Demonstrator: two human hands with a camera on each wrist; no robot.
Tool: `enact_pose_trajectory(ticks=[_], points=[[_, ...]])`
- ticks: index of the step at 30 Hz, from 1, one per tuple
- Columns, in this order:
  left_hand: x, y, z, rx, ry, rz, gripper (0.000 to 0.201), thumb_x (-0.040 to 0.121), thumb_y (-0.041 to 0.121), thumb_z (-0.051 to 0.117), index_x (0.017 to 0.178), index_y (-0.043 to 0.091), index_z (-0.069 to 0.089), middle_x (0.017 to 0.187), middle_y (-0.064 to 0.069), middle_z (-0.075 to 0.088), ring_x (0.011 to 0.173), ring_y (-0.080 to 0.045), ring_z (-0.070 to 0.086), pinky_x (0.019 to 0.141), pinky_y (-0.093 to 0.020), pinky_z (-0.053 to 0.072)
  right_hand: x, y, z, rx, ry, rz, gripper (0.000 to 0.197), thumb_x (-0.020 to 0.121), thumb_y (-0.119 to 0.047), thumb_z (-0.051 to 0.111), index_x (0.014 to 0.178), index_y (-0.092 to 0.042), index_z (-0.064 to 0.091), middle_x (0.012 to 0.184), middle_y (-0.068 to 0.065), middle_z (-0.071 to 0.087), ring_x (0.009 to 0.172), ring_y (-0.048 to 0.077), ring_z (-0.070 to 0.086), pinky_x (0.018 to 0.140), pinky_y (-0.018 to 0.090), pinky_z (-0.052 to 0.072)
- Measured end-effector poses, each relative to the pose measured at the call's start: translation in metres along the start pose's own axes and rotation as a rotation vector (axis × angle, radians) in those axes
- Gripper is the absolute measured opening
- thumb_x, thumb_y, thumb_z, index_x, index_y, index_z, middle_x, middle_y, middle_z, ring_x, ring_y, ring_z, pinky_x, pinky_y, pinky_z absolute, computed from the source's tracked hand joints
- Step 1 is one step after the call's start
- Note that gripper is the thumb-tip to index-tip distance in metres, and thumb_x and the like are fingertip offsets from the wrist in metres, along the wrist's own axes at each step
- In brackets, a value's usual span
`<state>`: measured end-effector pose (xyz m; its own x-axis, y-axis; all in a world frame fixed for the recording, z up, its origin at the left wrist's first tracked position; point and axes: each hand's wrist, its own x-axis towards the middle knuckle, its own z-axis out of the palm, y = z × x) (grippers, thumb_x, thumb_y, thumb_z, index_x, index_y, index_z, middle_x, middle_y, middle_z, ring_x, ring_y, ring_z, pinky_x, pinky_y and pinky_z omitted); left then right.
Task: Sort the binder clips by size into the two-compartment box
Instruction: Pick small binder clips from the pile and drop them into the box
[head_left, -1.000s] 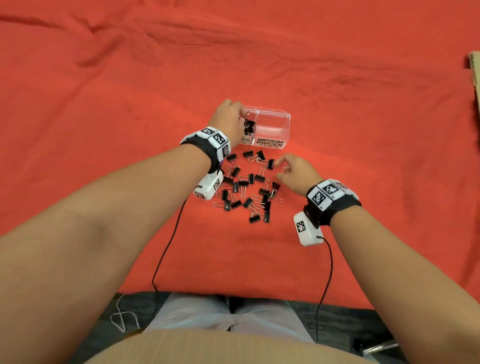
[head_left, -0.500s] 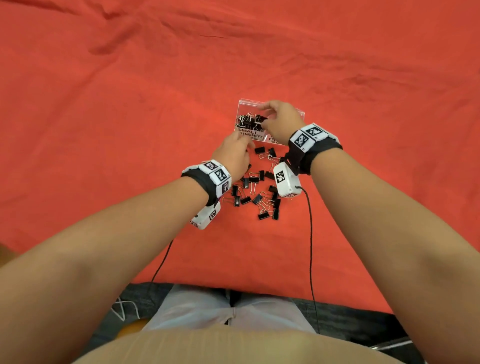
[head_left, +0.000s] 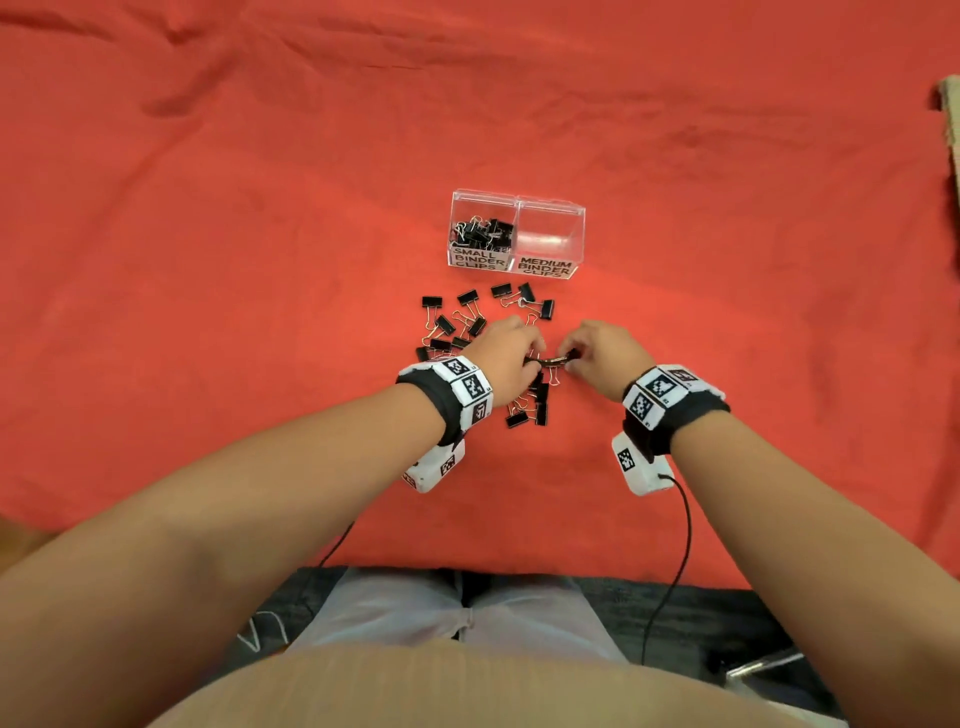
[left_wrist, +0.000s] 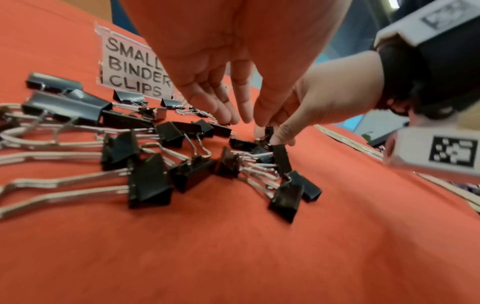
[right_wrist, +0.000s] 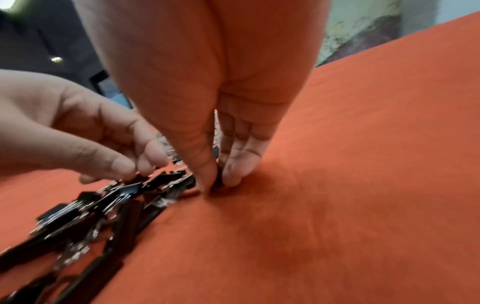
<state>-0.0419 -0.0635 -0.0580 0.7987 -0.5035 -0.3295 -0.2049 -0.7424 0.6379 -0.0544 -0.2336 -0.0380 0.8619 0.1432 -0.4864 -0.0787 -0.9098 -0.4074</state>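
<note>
A clear two-compartment box (head_left: 550, 208) stands beyond the pile. Its left compartment, labelled SMALL BINDER CLIPS (left_wrist: 135, 70), holds several small black clips (head_left: 483, 234); nothing shows in the MEDIUM side (head_left: 548, 234). Loose black binder clips (head_left: 467, 317) lie scattered on the red cloth in front of it. My right hand (head_left: 569, 358) is down at the pile's right edge, thumb and fingers pinching a small black clip (right_wrist: 217, 181). My left hand (head_left: 527, 353) is beside it, its nearly straight fingertips (left_wrist: 231, 119) touching clips in the pile (left_wrist: 192, 131).
Red cloth (head_left: 260, 208) covers the whole table, wrinkled at the back. A tan edge (head_left: 953, 130) shows at the far right. Wrist-camera cables (head_left: 680, 545) trail over the near table edge toward my lap.
My right hand has come back from the box's small compartment to the pile and pinched a clip. My left hand has stayed in the pile, shifting slightly right.
</note>
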Motion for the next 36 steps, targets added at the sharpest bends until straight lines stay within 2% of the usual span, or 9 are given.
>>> enact_pose_trajectory(ticks=[6, 10, 14, 16, 19, 23, 26, 31, 36], points=[[0.002, 0.009, -0.002, -0.160, 0.061, -0.124, 0.026, 0.091, 0.031, 0.057, 0.110, 0.013, 0.061, 0.100, -0.002, 0.061, 0.087, -0.014, 0.055, 0.086, -0.031, 0.050, -0.008, 0.008, -0.002, 0.279, 0.132, 0.110, 0.013, 0.083, -0.016, 0.068, 0.096, -0.015, 0.068, 0.069, -0.008, 0.054, 0.069, 0.013, 0.052, 0.059, 0.019, 0.040], [0.001, 0.017, -0.002, -0.199, 0.071, -0.174, 0.027, 0.091, 0.035, 0.058, 0.102, 0.011, 0.063, 0.091, -0.004, 0.066, 0.083, -0.019, 0.062, 0.079, -0.031, 0.052, -0.012, 0.006, 0.003, 0.349, 0.191, 0.091, 0.012, 0.082, -0.017, 0.068, 0.094, -0.017, 0.068, 0.066, -0.010, 0.052, 0.058, 0.003, 0.046, 0.053, 0.014, 0.033], [0.003, 0.017, -0.002, -0.201, 0.079, -0.194, 0.026, 0.093, 0.029, 0.056, 0.086, 0.006, 0.066, 0.086, -0.013, 0.070, 0.073, -0.022, 0.060, 0.070, -0.033, 0.051, -0.013, 0.002, 0.010, 0.386, 0.236, 0.083, 0.013, 0.082, -0.017, 0.068, 0.095, -0.014, 0.070, 0.069, -0.010, 0.051, 0.060, 0.001, 0.044, 0.053, 0.009, 0.033], [0.004, 0.017, -0.002, -0.223, 0.080, -0.204, 0.024, 0.091, 0.028, 0.057, 0.084, 0.006, 0.064, 0.080, -0.009, 0.067, 0.068, -0.018, 0.056, 0.063, -0.028, 0.046, -0.014, 0.000, 0.011, 0.371, 0.262, 0.067, 0.014, 0.082, -0.015, 0.068, 0.096, -0.013, 0.070, 0.075, -0.004, 0.052, 0.063, 0.005, 0.046, 0.055, 0.007, 0.034], [0.004, 0.016, -0.005, -0.276, 0.105, -0.242, 0.017, 0.089, 0.026, 0.061, 0.098, 0.013, 0.057, 0.076, 0.004, 0.055, 0.069, -0.012, 0.051, 0.059, -0.022, 0.038, -0.015, -0.004, 0.012, 0.365, 0.257, 0.041, 0.015, 0.084, -0.014, 0.066, 0.099, -0.014, 0.069, 0.082, 0.000, 0.054, 0.071, 0.012, 0.048, 0.059, 0.008, 0.034], [0.004, 0.013, -0.008, -0.377, 0.042, -0.217, 0.037, 0.087, 0.022, 0.064, 0.121, 0.014, 0.050, 0.084, -0.001, 0.057, 0.072, -0.014, 0.053, 0.067, -0.026, 0.041, -0.015, -0.006, 0.010, 0.357, 0.240, 0.013, 0.016, 0.085, -0.011, 0.064, 0.099, -0.015, 0.069, 0.084, 0.001, 0.051, 0.071, 0.013, 0.047, 0.059, 0.010, 0.035], [0.003, 0.016, -0.010, -0.361, 0.023, -0.193, 0.021, 0.089, 0.026, 0.061, 0.105, 0.013, 0.064, 0.079, 0.000, 0.060, 0.065, -0.012, 0.053, 0.060, -0.023, 0.042, -0.014, -0.006, 0.008, 0.291, 0.236, -0.022, 0.015, 0.085, -0.011, 0.062, 0.097, -0.018, 0.070, 0.081, 0.000, 0.047, 0.067, 0.014, 0.046, 0.062, 0.021, 0.037], [0.003, 0.014, -0.014, -0.268, -0.064, -0.225, 0.022, 0.091, 0.023, 0.056, 0.088, 0.005, 0.070, 0.072, -0.003, 0.062, 0.051, -0.011, 0.047, 0.049, -0.022, 0.038, -0.013, -0.008, 0.006, 0.267, 0.217, -0.058, 0.018, 0.083, -0.006, 0.063, 0.092, -0.019, 0.073, 0.086, 0.007, 0.051, 0.071, 0.021, 0.053, 0.070, 0.028, 0.047], [0.004, 0.014, -0.020, -0.267, 0.027, -0.292, 0.020, 0.091, 0.019, 0.053, 0.090, 0.008, 0.070, 0.071, 0.001, 0.059, 0.061, -0.015, 0.052, 0.060, -0.023, 0.039, -0.014, -0.013, 0.006, 0.260, 0.196, -0.076, 0.016, 0.081, -0.002, 0.063, 0.084, -0.015, 0.072, 0.090, 0.005, 0.056, 0.075, 0.023, 0.059, 0.073, 0.028, 0.049]])
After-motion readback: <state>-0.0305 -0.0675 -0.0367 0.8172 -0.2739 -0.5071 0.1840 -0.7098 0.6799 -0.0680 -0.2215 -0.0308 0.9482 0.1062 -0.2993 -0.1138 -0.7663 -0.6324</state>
